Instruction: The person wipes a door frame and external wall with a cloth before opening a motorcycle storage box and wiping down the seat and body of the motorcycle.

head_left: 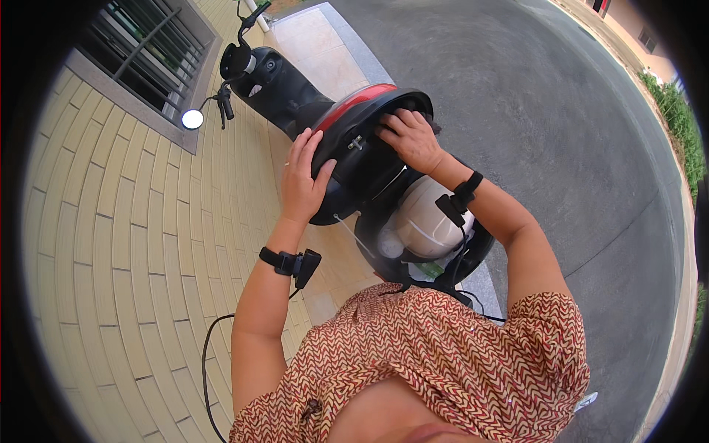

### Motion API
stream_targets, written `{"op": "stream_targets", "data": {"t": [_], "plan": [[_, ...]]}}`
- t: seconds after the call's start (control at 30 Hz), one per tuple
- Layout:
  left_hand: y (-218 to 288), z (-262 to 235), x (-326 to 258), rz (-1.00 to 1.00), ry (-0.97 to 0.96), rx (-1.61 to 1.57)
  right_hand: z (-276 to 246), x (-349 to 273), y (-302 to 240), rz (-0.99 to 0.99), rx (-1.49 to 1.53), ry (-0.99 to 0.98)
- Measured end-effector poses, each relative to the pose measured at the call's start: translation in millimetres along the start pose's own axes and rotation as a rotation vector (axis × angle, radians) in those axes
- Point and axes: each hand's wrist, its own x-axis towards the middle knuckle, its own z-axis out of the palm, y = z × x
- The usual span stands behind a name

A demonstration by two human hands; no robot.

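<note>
An open scooter top box stands in front of me, its black lid (362, 166) tipped up with the inner side and a small metal latch (356, 142) toward me. A red strip (354, 102) runs along the lid's far edge. My left hand (304, 177) grips the lid's left rim, fingers over the edge and thumb inside. My right hand (412, 139) is closed, fingers bent against the lid's inner right side. Something dark shows beside it, but what its fingers hold is hidden. Below the lid, a cream helmet (432, 218) lies in the box's lower half.
The scooter's black seat (284, 88) and handlebar (247, 33) extend ahead to the left, with a round mirror (193, 119) near the wall. A yellow brick wall (148, 258) with a barred window (144, 55) borders the left. Grey pavement (561, 148) lies to the right.
</note>
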Motion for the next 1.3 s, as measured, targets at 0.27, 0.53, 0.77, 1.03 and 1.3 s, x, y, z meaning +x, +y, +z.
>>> {"op": "stream_targets", "data": {"t": [0.27, 0.53, 0.77, 1.03, 1.3], "plan": [[2, 18, -2, 0.006, -0.001, 0.003, 75, -96, 40, 0.395, -0.074, -0.458], [3, 20, 11, 0.0, -0.028, 0.022, 143, -48, -38, 0.803, 0.21, -0.674], [-1, 29, 12, 0.043, 0.031, -0.005, 138, -40, -148, 0.636, 0.89, -0.614], [-3, 11, -2, 0.058, 0.09, 0.086, 2, -25, -49, 0.519, 1.287, -0.712], [-13, -16, -19, 0.042, 0.105, 0.243, -27, -83, -55, 0.644, 0.339, -0.682]]}}
